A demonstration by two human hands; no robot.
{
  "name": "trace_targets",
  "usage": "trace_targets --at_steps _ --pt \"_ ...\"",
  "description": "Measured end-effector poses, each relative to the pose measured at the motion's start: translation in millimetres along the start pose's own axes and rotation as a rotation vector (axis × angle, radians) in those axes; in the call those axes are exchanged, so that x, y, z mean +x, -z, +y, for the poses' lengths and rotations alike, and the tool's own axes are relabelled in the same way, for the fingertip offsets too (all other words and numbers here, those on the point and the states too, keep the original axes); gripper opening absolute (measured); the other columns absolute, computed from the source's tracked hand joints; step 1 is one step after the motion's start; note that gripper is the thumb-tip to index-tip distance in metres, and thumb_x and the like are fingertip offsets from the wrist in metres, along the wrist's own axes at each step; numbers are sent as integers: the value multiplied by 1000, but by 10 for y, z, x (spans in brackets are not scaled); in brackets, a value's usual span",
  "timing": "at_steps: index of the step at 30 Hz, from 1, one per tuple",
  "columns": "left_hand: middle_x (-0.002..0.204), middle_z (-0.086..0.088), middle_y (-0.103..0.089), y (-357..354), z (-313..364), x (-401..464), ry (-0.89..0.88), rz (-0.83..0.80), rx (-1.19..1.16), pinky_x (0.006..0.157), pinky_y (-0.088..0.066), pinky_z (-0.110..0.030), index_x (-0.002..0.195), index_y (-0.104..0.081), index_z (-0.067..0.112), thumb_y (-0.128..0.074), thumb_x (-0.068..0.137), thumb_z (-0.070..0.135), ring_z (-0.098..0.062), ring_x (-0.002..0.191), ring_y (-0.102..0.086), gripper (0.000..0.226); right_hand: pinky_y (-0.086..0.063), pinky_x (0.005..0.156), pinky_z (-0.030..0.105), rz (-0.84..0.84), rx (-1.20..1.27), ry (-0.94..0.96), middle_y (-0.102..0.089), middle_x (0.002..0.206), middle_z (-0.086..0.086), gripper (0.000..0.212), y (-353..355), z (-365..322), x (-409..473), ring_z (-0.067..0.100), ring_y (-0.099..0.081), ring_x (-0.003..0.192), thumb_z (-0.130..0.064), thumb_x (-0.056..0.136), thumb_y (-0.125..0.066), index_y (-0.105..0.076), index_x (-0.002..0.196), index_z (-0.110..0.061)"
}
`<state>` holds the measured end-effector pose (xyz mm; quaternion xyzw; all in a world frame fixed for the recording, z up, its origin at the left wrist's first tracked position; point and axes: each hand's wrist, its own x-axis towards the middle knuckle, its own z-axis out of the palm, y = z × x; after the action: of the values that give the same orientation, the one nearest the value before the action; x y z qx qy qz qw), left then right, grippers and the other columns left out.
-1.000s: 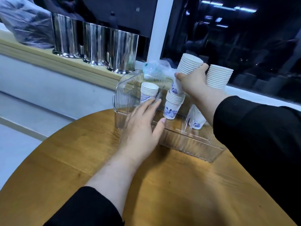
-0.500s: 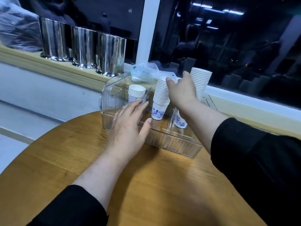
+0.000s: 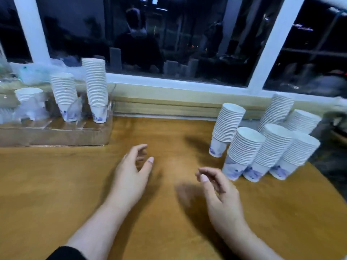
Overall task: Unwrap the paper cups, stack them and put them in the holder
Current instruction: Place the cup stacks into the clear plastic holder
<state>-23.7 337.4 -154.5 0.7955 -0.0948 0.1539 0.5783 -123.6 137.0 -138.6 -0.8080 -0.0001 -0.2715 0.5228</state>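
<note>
Hovering over the wooden worktop (image 3: 56,184), my left hand (image 3: 131,177) and right hand (image 3: 219,196) are both empty, each grip loosely open with fingers relaxed. Unloaded cup stacks (image 3: 244,147) cluster at the right; I judge them light, thin-walled and easy to crush or topple, so I would take one low around its middle, gently, not by the top rim. At the far left, the clear holder (image 3: 56,136) already carries two tall stacks (image 3: 96,85) and a short one (image 3: 28,94). Crumpled plastic wrap (image 3: 32,76) lies behind it on the sill. Dark windows (image 3: 169,44) run along the far side; the picture is blurred.
</note>
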Motion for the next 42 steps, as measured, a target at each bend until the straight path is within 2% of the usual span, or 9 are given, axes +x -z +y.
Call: trace_targets --at_steps 5,10,14,17,20,23,31,36,42 --pt "118 9 -62 -899 495 -402 27 -239 -153 91 -48 -12 125 -50 33 -68 92 10 5 109 -58 44 -46 78 10 183 -6 -155 -70 97 -2 8 792 383 -68 3 -64 89 -17 93 -65 -65 98 -24" --pt "128 10 -57 -1447 666 -558 33 -361 -196 106 -44 -20 135 -39 37 -70 90 8 9 122 -51 62 -39 81 -1 258 49 -283 -61 119 -11 34 983 550 -3 -3 -60 106 -17 91 -68 -52 121 -24" --pt "129 23 -51 -1670 739 -563 31 -384 -213 107 -39 -17 137 -33 48 -72 86 12 10 128 -46 74 -38 103 14 171 113 -262 -52 129 -22 56 949 611 74 -8 -52 121 -8 95 -60 -39 146 -19" --pt "129 27 -47 -1790 773 -513 37 -373 -236 102 -37 -8 128 -33 56 -73 85 7 18 126 -42 77 -44 104 18 151 150 -224 -61 128 -16 47 966 621 106 -10 -57 116 -1 96 -54 -47 139 -18" --pt "130 26 -47 -1893 780 -465 28 -364 -242 107 -35 -13 128 -30 58 -80 80 12 21 126 -39 83 -49 100 35 371 73 -179 -63 115 -6 33 1071 663 74 7 -61 107 -9 93 -61 -54 119 -29" --pt "136 24 -50 -1988 784 -415 11 -371 -212 112 -36 -25 140 -27 52 -84 76 23 14 130 -43 91 -47 100 45 531 0 -158 -56 123 -1 38 1287 793 124 13 -55 113 -16 89 -67 -50 121 -29" --pt "133 19 -58 -2263 850 -280 -37 -261 -153 98 -45 -17 136 -34 46 -87 72 23 -2 121 -57 86 -35 116 45 231 56 -165 -37 154 -8 100 1425 1078 567 11 -35 143 -31 68 -75 -18 151 -37" --pt "128 16 -62 -2320 839 -283 -19 -225 -170 101 -49 -34 138 -42 34 -84 72 26 -3 118 -59 79 -36 98 5 199 32 -100 -50 138 -15 92 1435 1077 696 -13 -46 123 -6 77 -79 -26 151 -22" --pt "124 21 -63 -2002 786 -355 5 -150 -178 94 -48 -21 130 -43 42 -84 69 26 5 113 -59 75 -44 96 13 100 33 -80 -54 132 -17 85 1301 994 596 -8 -53 119 -9 75 -83 -34 144 -20"
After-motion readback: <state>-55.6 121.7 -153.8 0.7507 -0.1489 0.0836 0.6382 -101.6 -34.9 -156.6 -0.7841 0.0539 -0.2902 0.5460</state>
